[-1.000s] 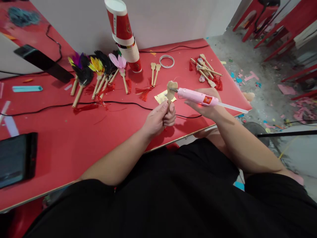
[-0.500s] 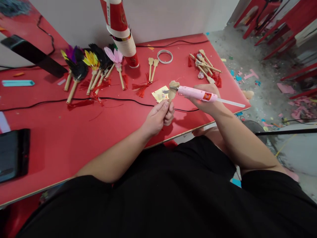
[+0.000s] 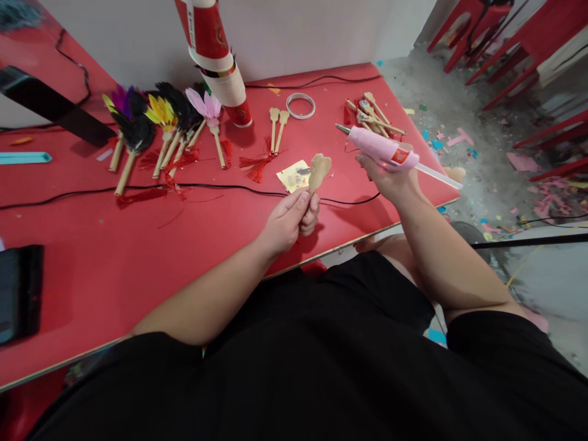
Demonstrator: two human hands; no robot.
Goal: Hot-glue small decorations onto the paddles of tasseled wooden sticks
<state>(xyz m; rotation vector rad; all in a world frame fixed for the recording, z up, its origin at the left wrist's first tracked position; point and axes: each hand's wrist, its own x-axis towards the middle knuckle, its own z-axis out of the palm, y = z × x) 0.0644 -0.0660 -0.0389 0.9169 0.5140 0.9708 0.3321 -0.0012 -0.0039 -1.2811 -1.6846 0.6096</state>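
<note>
My left hand (image 3: 294, 219) is closed round the stem of a small wooden fan-shaped piece (image 3: 319, 172), its broad scalloped head pointing up. To the right, my right hand (image 3: 390, 179) grips a pink hot glue gun (image 3: 379, 147), with a clear glue stick (image 3: 438, 176) poking out of its back. The gun's metal nozzle points left, apart from the wooden piece. Behind the left hand lies a small yellow paper (image 3: 292, 177) with smudges on it. Farther back are two more wooden pieces (image 3: 278, 128) with a red tassel (image 3: 258, 164).
Feather fans (image 3: 133, 138) with wooden handles lie at the left by a stack of paper cups (image 3: 227, 86). A roll of clear tape (image 3: 301, 106) and a pile of wooden pieces (image 3: 374, 116) are farther back. A black cable (image 3: 220, 185) crosses the red table (image 3: 184, 245).
My right hand has drawn the glue gun back to the right and up, so its nozzle has left the wooden piece's head. My left hand keeps its hold on the piece.
</note>
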